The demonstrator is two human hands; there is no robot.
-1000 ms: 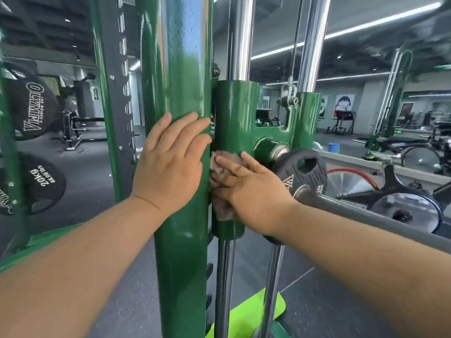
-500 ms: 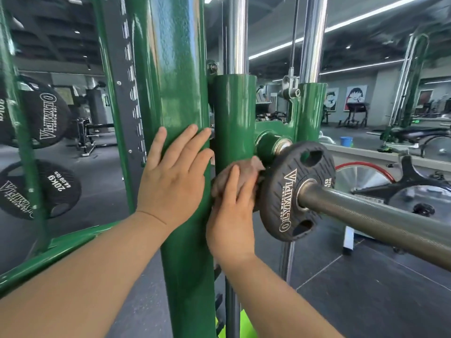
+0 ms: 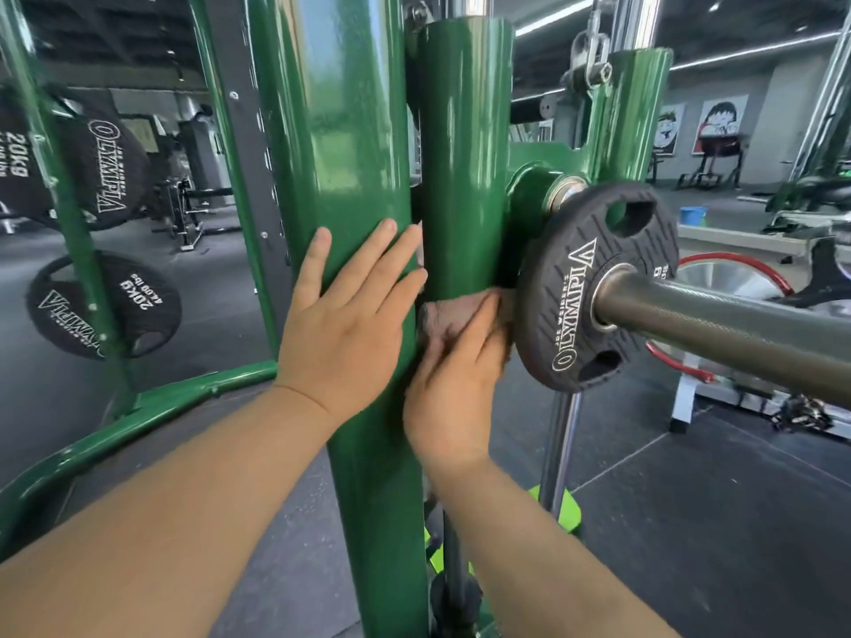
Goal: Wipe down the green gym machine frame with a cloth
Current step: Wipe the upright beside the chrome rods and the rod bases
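Left hand (image 3: 343,324) flat on green upright post (image 3: 331,131), right hand (image 3: 453,384) pressing brownish cloth (image 3: 449,315) under green sleeve (image 3: 465,154), beside black weight plate (image 3: 594,287)

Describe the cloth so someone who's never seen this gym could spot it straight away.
Find the thick green upright post in the middle, where the left hand lies flat. Just right of it, at the bottom end of a narrower green sleeve, the right hand presses a crumpled brownish-pink cloth. It is the only soft thing there.
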